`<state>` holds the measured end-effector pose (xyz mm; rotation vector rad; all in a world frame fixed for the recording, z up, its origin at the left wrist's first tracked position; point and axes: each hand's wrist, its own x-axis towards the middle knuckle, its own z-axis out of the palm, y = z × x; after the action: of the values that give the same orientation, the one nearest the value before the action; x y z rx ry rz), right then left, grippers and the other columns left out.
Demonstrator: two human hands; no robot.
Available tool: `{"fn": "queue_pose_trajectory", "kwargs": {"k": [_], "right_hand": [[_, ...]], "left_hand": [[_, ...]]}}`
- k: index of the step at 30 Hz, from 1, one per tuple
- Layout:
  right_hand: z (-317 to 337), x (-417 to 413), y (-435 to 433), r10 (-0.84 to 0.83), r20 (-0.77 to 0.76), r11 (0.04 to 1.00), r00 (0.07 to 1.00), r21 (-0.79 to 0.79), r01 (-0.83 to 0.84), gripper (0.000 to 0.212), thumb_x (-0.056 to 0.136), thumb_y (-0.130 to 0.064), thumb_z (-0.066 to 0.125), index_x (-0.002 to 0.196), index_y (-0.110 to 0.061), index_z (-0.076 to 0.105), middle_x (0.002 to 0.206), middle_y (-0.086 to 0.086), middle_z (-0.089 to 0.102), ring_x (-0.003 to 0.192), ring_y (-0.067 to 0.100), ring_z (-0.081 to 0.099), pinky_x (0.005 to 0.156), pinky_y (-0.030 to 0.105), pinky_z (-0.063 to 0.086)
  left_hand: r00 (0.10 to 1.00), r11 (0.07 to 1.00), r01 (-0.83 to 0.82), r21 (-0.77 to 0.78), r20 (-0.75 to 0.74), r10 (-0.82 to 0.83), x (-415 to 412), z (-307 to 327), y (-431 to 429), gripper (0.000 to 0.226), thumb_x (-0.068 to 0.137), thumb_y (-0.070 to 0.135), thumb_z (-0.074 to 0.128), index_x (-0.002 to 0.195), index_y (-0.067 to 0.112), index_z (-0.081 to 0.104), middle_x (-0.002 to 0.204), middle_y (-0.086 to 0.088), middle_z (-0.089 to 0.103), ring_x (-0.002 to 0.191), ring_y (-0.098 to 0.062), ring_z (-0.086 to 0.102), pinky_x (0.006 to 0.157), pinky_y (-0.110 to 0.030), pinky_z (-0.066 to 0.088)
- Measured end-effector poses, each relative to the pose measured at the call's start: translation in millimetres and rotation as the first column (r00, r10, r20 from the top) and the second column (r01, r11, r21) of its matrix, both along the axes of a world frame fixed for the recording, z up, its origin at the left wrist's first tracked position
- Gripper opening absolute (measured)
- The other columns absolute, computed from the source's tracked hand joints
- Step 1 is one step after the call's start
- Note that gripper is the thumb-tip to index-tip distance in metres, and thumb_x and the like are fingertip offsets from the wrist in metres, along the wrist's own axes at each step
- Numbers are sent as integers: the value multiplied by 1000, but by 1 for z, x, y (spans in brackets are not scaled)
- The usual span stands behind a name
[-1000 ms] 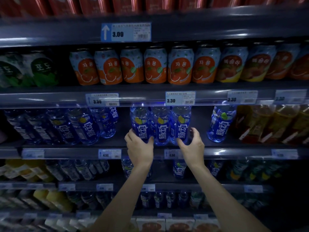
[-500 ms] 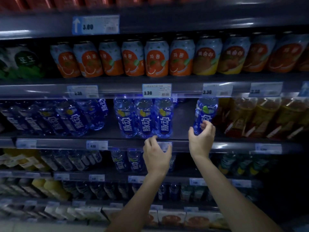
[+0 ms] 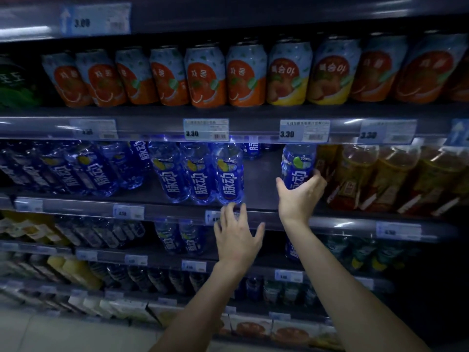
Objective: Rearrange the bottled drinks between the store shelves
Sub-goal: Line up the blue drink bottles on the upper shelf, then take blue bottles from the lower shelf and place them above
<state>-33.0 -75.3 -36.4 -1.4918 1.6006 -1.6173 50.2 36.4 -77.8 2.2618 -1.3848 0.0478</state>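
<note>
Three blue bottles (image 3: pixel 203 174) with yellow fruit marks stand side by side on the middle shelf (image 3: pixel 258 199). To their right, across a bare gap, a single blue bottle with a green mark (image 3: pixel 298 163) stands next to amber bottles. My right hand (image 3: pixel 299 196) wraps around its lower part, thumb on the left and fingers on the right. My left hand (image 3: pixel 237 237) hovers with fingers spread just below the rightmost of the three bottles, in front of the shelf edge, holding nothing.
Orange and yellow cans (image 3: pixel 208 77) fill the shelf above. Amber tea bottles (image 3: pixel 385 179) crowd the right of the middle shelf, more blue bottles (image 3: pixel 83 168) its left. Lower shelves hold dark and blue bottles (image 3: pixel 177 237) and boxed goods (image 3: pixel 251 326). Price tags (image 3: pixel 206 130) line the shelf edges.
Both hands let go of the group of three blue bottles. My right hand moved right onto the lone green-marked bottle; my left hand dropped below the shelf edge and spread.
</note>
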Motion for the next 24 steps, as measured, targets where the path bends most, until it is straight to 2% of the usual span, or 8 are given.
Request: {"fn": "queue_pose_trajectory", "kwargs": {"k": [4,8,12,16,19,22,24], "right_hand": [[0,-3,-7,11,9,1000,1000,-17,-11,74,69,-24,84,128,-1,46,127,16,48,122,31,46,98,37,39],[2,-9,-12,41,46,998,998,-48,-39,66,64,-19,86,118,0,53,116,17,53,109,32,54,94,39,45],[-2,-15,-14,57,51,995,997,-91,-52,61,61,-20,89,109,0,58,108,14,56,98,26,58,87,20,42],[-7,-20,-6,75,16,990,997,-117,-73,59,61,-26,89,106,-2,59,105,9,56,94,20,56,81,11,36],[-10,-23,2,92,8,987,996,-129,-90,60,62,-28,88,109,-5,60,110,7,58,98,18,57,84,17,42],[-11,-22,12,113,-2,978,994,-176,-112,62,62,-25,88,114,-5,61,113,7,58,101,13,56,87,11,41],[-13,-20,19,122,-9,974,992,-191,-122,63,63,-21,88,117,-5,60,116,7,56,103,15,56,90,16,44]], "left_hand": [[997,999,11,31,74,-14,3,0,-1,67,91,59,41,144,18,35,149,-10,30,140,-26,23,111,-49,25],[988,998,22,57,155,-30,8,0,0,68,90,61,38,143,19,36,147,-10,33,139,-27,26,111,-49,25],[979,996,53,78,191,-67,14,0,1,70,89,63,37,143,20,35,147,-9,33,139,-26,25,110,-51,23],[979,992,99,77,173,-111,21,0,4,70,87,63,39,143,21,36,147,-7,33,139,-25,24,111,-52,23],[976,987,149,54,150,-156,28,3,5,68,87,62,41,140,21,40,143,-5,37,137,-24,27,108,-50,26],[978,978,204,-36,46,-203,36,7,6,62,89,56,48,138,19,43,135,-3,45,128,-21,39,105,-43,34],[974,971,221,-88,-29,-225,42,7,12,61,89,53,51,139,19,42,133,-3,47,122,-20,44,104,-41,37]]}}
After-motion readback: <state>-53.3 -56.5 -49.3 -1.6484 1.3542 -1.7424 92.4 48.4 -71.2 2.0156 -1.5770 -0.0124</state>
